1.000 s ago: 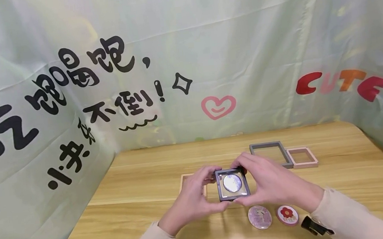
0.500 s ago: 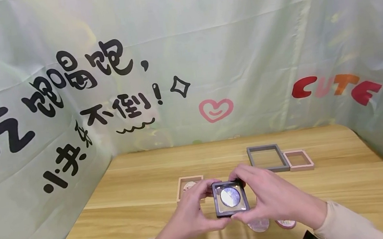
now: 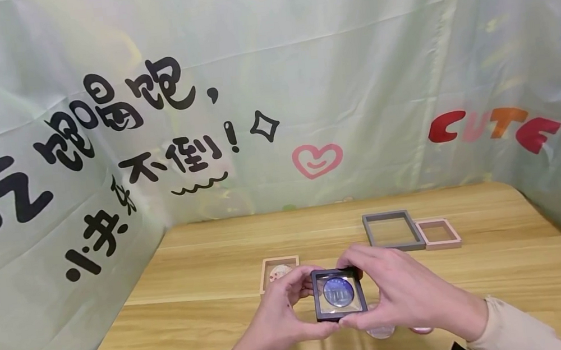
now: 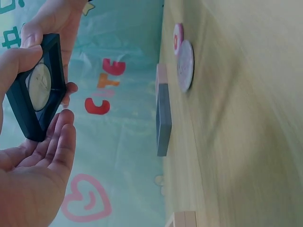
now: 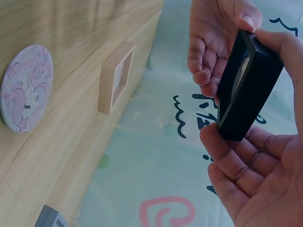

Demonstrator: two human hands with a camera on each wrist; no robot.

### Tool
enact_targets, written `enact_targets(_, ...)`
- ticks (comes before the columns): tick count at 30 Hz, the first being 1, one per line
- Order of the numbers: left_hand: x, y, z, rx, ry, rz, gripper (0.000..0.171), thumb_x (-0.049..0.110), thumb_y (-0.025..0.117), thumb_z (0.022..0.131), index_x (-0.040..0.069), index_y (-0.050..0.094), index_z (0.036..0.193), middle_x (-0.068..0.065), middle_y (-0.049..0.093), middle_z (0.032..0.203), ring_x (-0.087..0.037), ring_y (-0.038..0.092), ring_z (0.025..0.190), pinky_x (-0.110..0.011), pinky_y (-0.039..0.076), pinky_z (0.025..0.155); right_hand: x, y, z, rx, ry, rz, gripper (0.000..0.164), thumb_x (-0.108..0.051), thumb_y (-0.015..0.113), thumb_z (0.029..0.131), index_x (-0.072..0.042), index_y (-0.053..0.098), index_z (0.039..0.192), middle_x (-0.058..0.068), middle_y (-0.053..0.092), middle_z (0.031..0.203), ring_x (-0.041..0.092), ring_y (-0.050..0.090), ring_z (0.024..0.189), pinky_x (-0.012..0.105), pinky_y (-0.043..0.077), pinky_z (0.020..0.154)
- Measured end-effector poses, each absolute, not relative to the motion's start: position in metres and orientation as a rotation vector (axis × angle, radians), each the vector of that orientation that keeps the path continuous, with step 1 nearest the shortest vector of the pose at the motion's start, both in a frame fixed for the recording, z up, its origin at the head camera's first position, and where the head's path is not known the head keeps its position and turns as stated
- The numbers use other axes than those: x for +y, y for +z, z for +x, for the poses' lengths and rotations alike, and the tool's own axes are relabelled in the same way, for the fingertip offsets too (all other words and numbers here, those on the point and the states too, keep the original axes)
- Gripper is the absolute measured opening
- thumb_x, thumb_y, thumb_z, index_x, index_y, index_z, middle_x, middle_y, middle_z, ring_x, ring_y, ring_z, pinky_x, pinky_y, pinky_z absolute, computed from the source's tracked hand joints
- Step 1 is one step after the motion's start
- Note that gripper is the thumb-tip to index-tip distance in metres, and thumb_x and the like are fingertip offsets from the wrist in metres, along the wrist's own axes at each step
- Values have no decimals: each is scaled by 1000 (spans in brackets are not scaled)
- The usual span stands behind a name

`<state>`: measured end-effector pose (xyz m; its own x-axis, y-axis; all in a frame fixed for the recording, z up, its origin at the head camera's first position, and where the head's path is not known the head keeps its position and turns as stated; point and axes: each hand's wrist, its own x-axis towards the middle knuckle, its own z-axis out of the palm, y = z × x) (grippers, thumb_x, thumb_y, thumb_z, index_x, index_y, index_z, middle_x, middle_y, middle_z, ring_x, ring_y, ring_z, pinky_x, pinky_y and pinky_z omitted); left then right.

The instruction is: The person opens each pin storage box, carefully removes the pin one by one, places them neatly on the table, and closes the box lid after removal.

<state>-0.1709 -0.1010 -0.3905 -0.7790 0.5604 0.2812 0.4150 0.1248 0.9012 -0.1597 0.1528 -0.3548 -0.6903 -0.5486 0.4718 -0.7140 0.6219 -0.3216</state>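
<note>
Both hands hold up a small black square display frame (image 3: 342, 315) with clear film, in front of the body and above the table. A round blue badge (image 3: 338, 292) sits in the middle of its window. My left hand (image 3: 284, 315) grips the frame's left side, thumb at the near edge and fingers behind. On the opposite side my right hand (image 3: 398, 287) pinches it between thumb at the bottom and fingers at the top corner. The right wrist view shows the dark outer edge of the frame (image 5: 253, 90) between the fingers and thumbs.
On the wooden table (image 3: 207, 261) lie a grey frame (image 3: 420, 235) and a pink frame (image 3: 456, 237) side by side, and a light wood-coloured frame (image 3: 264, 272) with a round badge inside. A pink unicorn badge (image 5: 28, 90) and a flower badge (image 4: 178, 39) lie near the hands. Printed cloth hangs behind.
The black frame has come lower and nearer the body in both hands, overlapping the two loose badges. The glare on its badge has faded, so its blue picture shows. The head view has shifted slightly.
</note>
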Motion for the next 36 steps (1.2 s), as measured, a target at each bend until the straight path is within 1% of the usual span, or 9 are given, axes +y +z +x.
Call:
enact_targets(6, -101, -394, -173, 2188, 1793, 957, 71, 5, 95, 76, 9, 64, 139, -11, 72, 125, -12, 72, 110, -29, 59, 107, 154, -352, -159, -2546, 681, 1000, 54, -71, 83, 81, -32, 65, 113, -25, 64, 101, -9, 58, 88, 24, 54, 72)
enact_targets(10, -100, -394, -174, 2154, 1811, 900, 70, 5, 94, 76, 8, 64, 139, -10, 71, 125, -13, 72, 110, -27, 58, 107, 154, -351, -159, -2556, 668, 988, 54, -74, 80, 82, -33, 65, 113, -25, 64, 99, -10, 58, 87, 24, 54, 72)
enact_targets(17, -100, -394, -174, 2130, 1825, 846, 71, 3, 93, 76, 5, 63, 140, -11, 71, 125, -13, 72, 109, -25, 58, 107, 154, -352, -161, -2544, 661, 981, 53, -73, 81, 81, -33, 65, 111, -26, 63, 97, -11, 58, 87, 23, 53, 71)
enact_targets(22, -99, -394, -174, 2136, 1817, 821, 71, 4, 92, 76, 5, 63, 140, -9, 70, 125, -14, 72, 109, -24, 57, 106, 154, -353, -162, -2543, 667, 977, 53, -73, 82, 80, -33, 65, 111, -26, 64, 98, -10, 59, 87, 23, 52, 71)
enact_targets(28, -101, -395, -172, 2125, 1823, 819, 70, 3, 93, 75, 5, 64, 139, -8, 71, 122, -13, 71, 107, -25, 58, 105, 155, -351, -161, -2562, 742, 999, 46, -67, 85, 81, -36, 65, 109, -27, 61, 95, -9, 57, 85, 23, 52, 73)
enact_targets(34, -102, -397, -170, 2112, 1838, 812, 70, 2, 92, 75, 4, 63, 138, -7, 71, 121, -13, 70, 107, -24, 58, 105, 154, -350, -160, -2574, 729, 993, 47, -68, 84, 80, -36, 67, 109, -28, 61, 96, -9, 57, 87, 24, 52, 75)
enact_targets(36, -102, -397, -171, 2102, 1841, 825, 69, 1, 92, 75, 4, 63, 138, -7, 71, 122, -13, 70, 108, -25, 58, 106, 154, -350, -160, -2572, 733, 977, 46, -68, 85, 79, -36, 67, 107, -28, 61, 95, -8, 57, 87, 24, 53, 75)
